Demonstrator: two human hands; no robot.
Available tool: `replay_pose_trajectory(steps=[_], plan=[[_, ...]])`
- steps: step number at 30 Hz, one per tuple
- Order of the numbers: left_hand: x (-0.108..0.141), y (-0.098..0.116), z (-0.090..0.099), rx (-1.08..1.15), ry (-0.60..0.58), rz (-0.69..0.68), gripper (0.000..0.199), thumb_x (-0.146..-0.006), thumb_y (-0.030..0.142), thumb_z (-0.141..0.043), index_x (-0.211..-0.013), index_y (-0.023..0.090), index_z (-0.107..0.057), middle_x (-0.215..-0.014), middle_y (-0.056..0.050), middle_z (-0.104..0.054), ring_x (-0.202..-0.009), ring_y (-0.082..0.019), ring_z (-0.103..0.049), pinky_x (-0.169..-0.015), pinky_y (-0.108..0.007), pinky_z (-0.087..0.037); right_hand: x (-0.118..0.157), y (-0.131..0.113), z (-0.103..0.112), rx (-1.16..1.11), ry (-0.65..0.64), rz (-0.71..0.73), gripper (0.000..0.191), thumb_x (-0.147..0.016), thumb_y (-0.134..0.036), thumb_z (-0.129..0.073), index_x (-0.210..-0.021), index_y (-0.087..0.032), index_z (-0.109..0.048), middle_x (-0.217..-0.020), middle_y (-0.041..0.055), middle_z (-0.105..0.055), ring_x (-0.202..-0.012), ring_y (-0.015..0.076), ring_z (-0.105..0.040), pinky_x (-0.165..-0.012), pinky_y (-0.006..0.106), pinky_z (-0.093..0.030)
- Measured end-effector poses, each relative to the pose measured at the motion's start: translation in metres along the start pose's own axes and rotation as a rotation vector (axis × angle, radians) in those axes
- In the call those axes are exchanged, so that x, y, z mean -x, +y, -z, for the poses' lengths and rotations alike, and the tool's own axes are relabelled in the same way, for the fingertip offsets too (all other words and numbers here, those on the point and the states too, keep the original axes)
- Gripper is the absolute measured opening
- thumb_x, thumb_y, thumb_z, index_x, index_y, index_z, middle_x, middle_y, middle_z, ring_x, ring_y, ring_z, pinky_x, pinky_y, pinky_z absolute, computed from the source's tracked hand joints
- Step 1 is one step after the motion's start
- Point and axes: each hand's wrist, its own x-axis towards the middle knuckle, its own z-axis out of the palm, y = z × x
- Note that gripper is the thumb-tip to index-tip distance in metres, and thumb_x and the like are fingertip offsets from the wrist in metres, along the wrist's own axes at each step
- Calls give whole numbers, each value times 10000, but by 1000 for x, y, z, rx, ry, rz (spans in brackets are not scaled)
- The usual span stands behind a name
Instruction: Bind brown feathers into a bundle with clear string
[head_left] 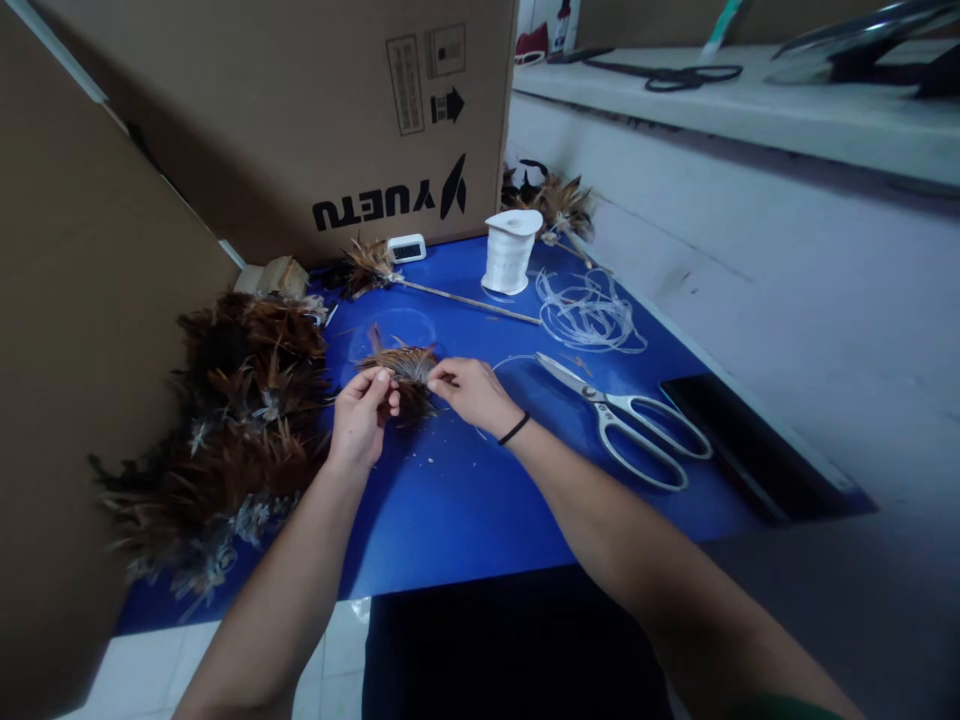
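Note:
A bundle of brown feathers with a grey middle (411, 368) lies between my two hands, over the blue table. My left hand (364, 408) is closed at its left side, thumb pressed to the forefinger; whatever is in that pinch is too fine to make out. At the bundle's right side, my right hand (474, 390) is closed in a pinch, its fingertips close to the grey feathers. A thin clear string (516, 358) runs to my right hand and shows again below it. Scissors (600, 397) with white handles lie to the right, blades partly under no cover.
Many tied feather bundles (255, 400) are heaped at left. A feathered stick (472, 300), white spool (511, 255), tangled clear string (589, 312) and small white display device (406, 248) lie farther back. A dark phone-like slab (742, 440) is at right. Cardboard (262, 120) walls the back and left.

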Motion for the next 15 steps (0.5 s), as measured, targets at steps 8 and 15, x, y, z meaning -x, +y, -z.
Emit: replay_pose_trajectory(steps=[8, 15], plan=[[-1, 0, 0, -28, -46, 44, 221, -657, 287, -728, -776, 131, -626, -641, 13, -557, -500, -53, -494, -423, -159, -386, 4, -12, -16, 51, -19, 140, 306, -741, -137, -585, -1035, -214, -619, -771, -20, -583, -633, 86, -490, -634, 211, -379], [0, -1, 0, -27, -12, 19, 220, -666, 289, -722, -786, 131, -628, -654, 12, -554, -499, -54, -493, -419, -163, -382, 3, -12, -12, 149, 13, 212, 138, -812, -182, -532, -835, -184, -668, -823, 21, -584, -708, 108, -512, -678, 229, -380]])
